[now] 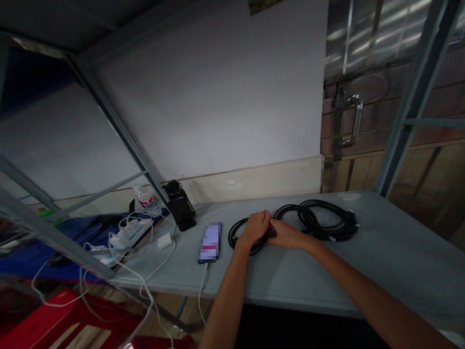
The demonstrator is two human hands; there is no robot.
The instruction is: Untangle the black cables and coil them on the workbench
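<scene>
Both my hands meet over black cables on a grey table [381, 252]. My left hand [255, 227] is curled over a small coil of black cable [236, 233] and grips it. My right hand [285, 234] is closed on the same cable just to the right, touching the left hand. A larger coil of black cable [319, 220] lies right behind the right hand, linked to the small coil.
A phone [209, 242] with a lit screen and a white charging lead lies left of the hands. Further left stand a black box [179, 206], a white charger [164, 240], a water bottle [146, 199] and tangled white cables. Grey metal frame bars cross the left; a door is at the right.
</scene>
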